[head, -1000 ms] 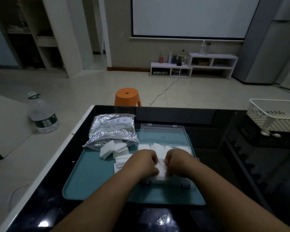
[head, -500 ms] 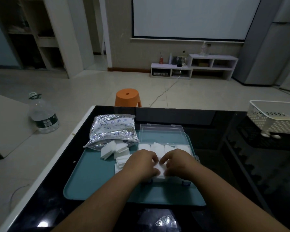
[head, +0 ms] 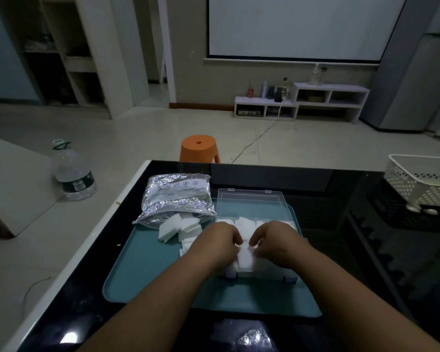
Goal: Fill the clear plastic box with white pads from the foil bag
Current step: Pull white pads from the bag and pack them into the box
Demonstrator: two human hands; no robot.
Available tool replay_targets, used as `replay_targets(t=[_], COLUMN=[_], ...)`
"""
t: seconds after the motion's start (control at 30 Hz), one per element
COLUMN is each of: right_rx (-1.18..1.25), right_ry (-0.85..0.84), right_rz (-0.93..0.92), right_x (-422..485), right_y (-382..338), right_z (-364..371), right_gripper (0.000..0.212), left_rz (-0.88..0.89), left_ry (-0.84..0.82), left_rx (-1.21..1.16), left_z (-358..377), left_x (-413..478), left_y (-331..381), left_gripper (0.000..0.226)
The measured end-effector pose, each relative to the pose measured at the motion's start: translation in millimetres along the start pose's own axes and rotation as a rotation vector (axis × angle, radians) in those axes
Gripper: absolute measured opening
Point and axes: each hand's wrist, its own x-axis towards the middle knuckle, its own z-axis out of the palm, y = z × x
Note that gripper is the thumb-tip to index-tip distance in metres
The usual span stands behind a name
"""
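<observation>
Over tray (head: pixel 142 275), left hand (head: pixel 215 246), right hand (head: pixel 277 243) clutch pads (head: pixel 245 259)

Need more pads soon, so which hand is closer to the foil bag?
Left. The left hand is over the box's left part, just right of the foil bag; the right hand is farther right.

One tabletop (head: pixel 341 189) is carrying one teal tray (head: pixel 142 270), which is holding one foil bag (head: pixel 178 196) at the left and one clear plastic box (head: pixel 252 204) at the right. The box is showing two blue latches (head: pixel 230 275) on its near wall. Two grips are showing: left grip (head: pixel 216 243) and right grip (head: pixel 277 243). The white pads (head: pixel 244 260) are lying in two groups, one inside the box and one loose heap (head: pixel 170 226) at the bag's mouth; neither is allowing an exact count. One white basket (head: pixel 422 184) is sitting at the far right. One orange stool (head: pixel 200 147) and one water bottle (head: pixel 74 177) are standing on the floor.
</observation>
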Motion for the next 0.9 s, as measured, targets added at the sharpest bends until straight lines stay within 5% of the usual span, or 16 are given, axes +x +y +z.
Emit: replay_targets(t=[0.23, 0.4, 0.57, 0.9], right_rx=[0.038, 0.065, 0.098, 0.110], right_ry=[0.084, 0.115, 0.132, 0.151], right_rz=[-0.078, -0.115, -0.139, -0.151], right_x=[3, 3, 3, 0], right_y=[-18, -33, -45, -43], right_z=[-1, 4, 8, 6], right_gripper=[0.017, 0.017, 0.017, 0.018], left_rz=[-0.077, -0.060, 0.062, 0.128], left_ry=[0.093, 0.012, -0.148, -0.088], left_rx=[-0.107, 0.110, 0.479, 0.505], left_z=[-45, -56, -40, -23], left_x=[1, -5, -5, -1], left_y=[-39, -60, -67, -81], left_gripper=[0.033, 0.026, 0.072, 0.031])
